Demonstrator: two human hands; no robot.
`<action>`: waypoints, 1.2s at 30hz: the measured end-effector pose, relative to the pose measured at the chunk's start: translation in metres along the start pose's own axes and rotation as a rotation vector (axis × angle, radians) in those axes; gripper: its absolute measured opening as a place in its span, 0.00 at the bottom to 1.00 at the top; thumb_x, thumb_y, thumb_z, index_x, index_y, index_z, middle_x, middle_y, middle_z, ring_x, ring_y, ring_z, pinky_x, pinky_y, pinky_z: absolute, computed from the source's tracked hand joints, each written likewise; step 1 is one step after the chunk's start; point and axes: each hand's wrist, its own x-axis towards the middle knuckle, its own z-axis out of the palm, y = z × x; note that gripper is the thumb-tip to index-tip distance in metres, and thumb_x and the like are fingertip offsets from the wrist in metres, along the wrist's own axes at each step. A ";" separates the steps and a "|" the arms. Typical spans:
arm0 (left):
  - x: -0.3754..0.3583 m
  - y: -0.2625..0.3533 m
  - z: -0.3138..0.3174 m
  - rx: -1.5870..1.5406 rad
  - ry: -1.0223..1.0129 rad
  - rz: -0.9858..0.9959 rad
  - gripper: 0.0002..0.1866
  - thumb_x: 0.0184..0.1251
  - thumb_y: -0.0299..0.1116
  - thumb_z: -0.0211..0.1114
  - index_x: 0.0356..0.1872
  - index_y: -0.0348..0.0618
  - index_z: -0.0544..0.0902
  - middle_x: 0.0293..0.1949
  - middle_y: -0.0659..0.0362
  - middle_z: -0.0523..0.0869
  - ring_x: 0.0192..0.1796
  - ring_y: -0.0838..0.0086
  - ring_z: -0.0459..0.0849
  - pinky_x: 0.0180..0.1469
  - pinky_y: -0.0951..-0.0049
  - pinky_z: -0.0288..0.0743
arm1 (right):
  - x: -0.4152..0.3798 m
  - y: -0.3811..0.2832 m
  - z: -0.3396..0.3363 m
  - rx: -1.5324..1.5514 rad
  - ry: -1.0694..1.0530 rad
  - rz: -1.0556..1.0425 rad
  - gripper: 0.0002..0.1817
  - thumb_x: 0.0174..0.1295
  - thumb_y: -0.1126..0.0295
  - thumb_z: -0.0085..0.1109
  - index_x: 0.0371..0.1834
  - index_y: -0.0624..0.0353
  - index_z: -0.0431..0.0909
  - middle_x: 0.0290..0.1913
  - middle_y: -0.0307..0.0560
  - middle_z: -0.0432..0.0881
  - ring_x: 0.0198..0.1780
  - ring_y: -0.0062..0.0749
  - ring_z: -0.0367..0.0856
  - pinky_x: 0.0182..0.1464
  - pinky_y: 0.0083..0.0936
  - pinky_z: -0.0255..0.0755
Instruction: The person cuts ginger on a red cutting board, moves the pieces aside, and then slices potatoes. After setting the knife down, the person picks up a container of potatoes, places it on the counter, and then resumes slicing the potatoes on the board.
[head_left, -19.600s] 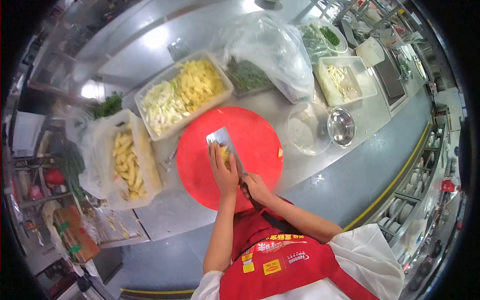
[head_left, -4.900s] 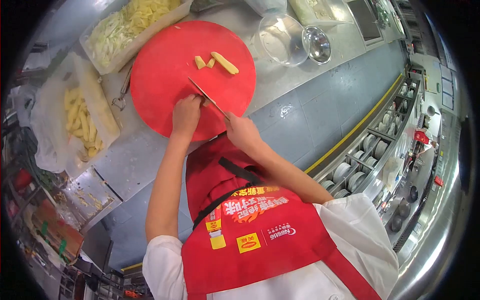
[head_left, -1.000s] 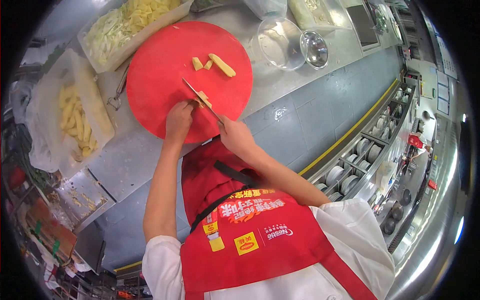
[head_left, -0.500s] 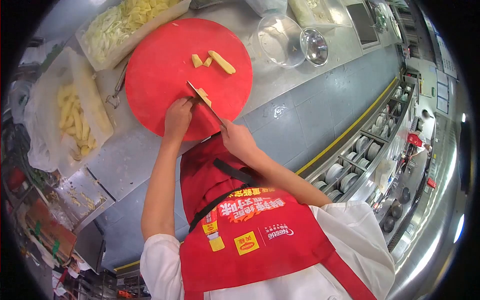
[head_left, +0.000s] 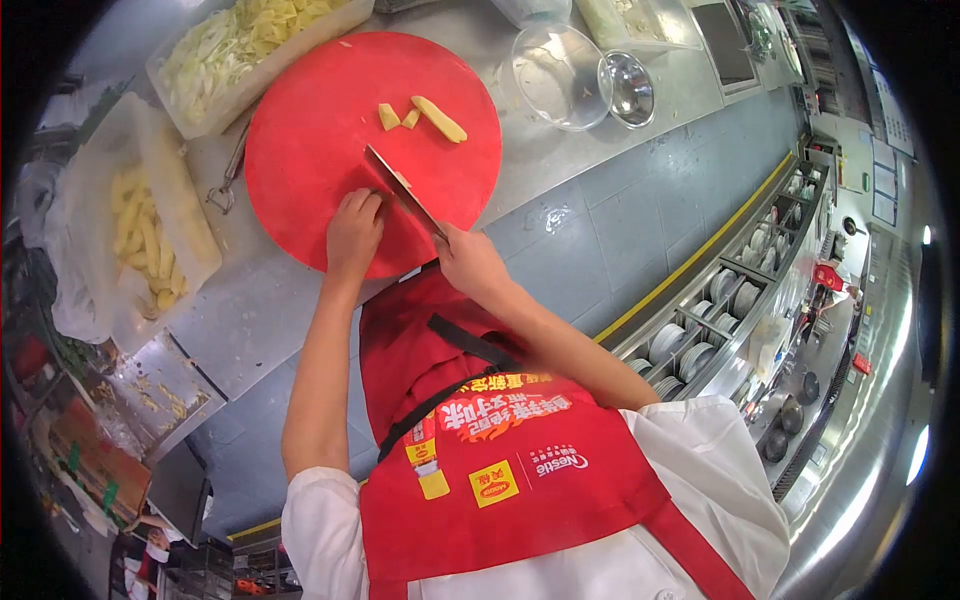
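One knife [head_left: 412, 203], right hand [head_left: 472, 264] closed round its handle, slanted from the board's [head_left: 310, 130] near-right edge toward its middle, just right of the left hand's [head_left: 356, 234] curled fingers, contents untellable.

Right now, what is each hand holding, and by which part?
The right hand holds the knife by its handle; whether the left hand holds anything cannot be told.

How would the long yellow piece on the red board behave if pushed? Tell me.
The long yellow piece would probably stay stiff, as its thick, straight body suggests. Its elongated shape may let it swivel or roll under a nudge. Its peeled-looking surface could make it slightly slippery on the red board.
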 end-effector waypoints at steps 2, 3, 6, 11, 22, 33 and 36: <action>-0.001 0.002 0.003 0.029 0.046 0.000 0.15 0.64 0.29 0.75 0.52 0.40 0.87 0.54 0.52 0.88 0.58 0.53 0.88 0.60 0.54 0.86 | 0.001 -0.002 0.000 -0.005 -0.002 -0.020 0.16 0.80 0.64 0.57 0.61 0.62 0.84 0.40 0.72 0.88 0.44 0.73 0.87 0.47 0.61 0.80; -0.001 0.007 0.001 0.030 0.070 -0.002 0.17 0.64 0.29 0.75 0.53 0.41 0.86 0.55 0.52 0.88 0.59 0.53 0.88 0.60 0.54 0.86 | 0.002 -0.001 0.000 0.017 -0.006 -0.012 0.16 0.80 0.64 0.57 0.61 0.62 0.84 0.40 0.73 0.87 0.44 0.73 0.87 0.47 0.60 0.80; 0.001 0.018 0.000 -0.069 0.122 -0.066 0.20 0.65 0.29 0.77 0.57 0.41 0.85 0.54 0.52 0.89 0.58 0.55 0.89 0.61 0.57 0.86 | 0.003 -0.001 -0.002 0.101 -0.030 0.006 0.16 0.80 0.64 0.58 0.60 0.63 0.83 0.41 0.73 0.86 0.46 0.72 0.87 0.48 0.56 0.80; 0.002 0.036 -0.004 -0.692 0.133 -0.539 0.22 0.70 0.24 0.75 0.64 0.40 0.83 0.51 0.54 0.91 0.53 0.66 0.92 0.56 0.65 0.87 | 0.006 -0.004 -0.024 0.189 -0.106 -0.024 0.16 0.81 0.64 0.60 0.60 0.66 0.82 0.42 0.73 0.84 0.46 0.72 0.85 0.47 0.49 0.79; -0.017 0.017 0.025 -0.113 0.001 -0.486 0.10 0.78 0.31 0.65 0.51 0.40 0.89 0.43 0.49 0.94 0.46 0.56 0.92 0.57 0.58 0.85 | -0.008 0.016 -0.043 0.205 -0.133 0.075 0.16 0.80 0.64 0.60 0.57 0.67 0.85 0.40 0.65 0.89 0.41 0.40 0.89 0.48 0.45 0.82; -0.013 0.019 0.022 -0.483 0.309 -0.605 0.15 0.70 0.42 0.75 0.40 0.40 0.84 0.40 0.49 0.89 0.46 0.52 0.90 0.47 0.53 0.82 | 0.020 0.082 -0.031 0.505 -0.203 0.077 0.13 0.83 0.61 0.59 0.39 0.54 0.74 0.18 0.33 0.67 0.13 0.22 0.67 0.14 0.29 0.63; -0.013 0.016 0.017 -0.219 0.310 -0.569 0.09 0.68 0.32 0.73 0.41 0.40 0.83 0.44 0.50 0.86 0.51 0.52 0.88 0.52 0.52 0.83 | 0.029 0.065 -0.034 0.483 -0.251 0.069 0.13 0.83 0.60 0.59 0.40 0.53 0.73 0.17 0.32 0.66 0.12 0.22 0.65 0.13 0.28 0.62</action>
